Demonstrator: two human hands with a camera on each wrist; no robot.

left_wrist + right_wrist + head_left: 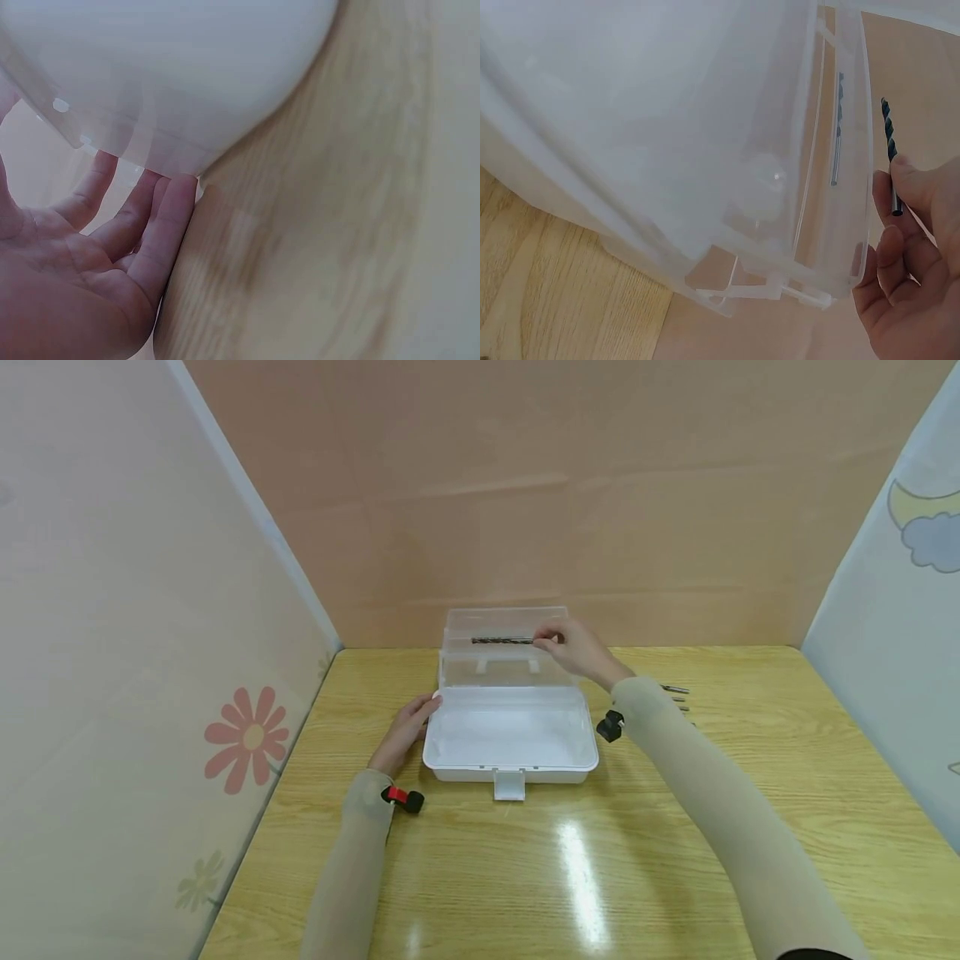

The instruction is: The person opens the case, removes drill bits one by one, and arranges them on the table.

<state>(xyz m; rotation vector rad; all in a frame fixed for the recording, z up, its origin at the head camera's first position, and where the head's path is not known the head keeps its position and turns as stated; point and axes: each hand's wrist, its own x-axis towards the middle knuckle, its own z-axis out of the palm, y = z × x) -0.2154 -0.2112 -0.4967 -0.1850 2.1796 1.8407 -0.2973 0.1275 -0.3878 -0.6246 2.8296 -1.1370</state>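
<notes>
A white plastic storage box (510, 774) with a see-through lid (506, 618) tipped back stands on the wooden table, its inside bare. At its left side, my left hand (408, 727) holds the box, thumb at the rim and fingertips (178, 195) against the outer wall. My right hand (577, 652) pinches a dark twist drill bit (889, 131) by its smooth shank between thumb and forefinger. The bit lies level in front of the raised lid, its fluted end pointing left in the head view. A reflection of it shows in the lid.
Several metal drill bits (675, 689) lie on the table right of the box, partly hidden by the right sleeve. A white latch (509, 785) hangs at the box's front. A peach backdrop (525, 510) rises behind, with pale panels (135, 610) at both sides.
</notes>
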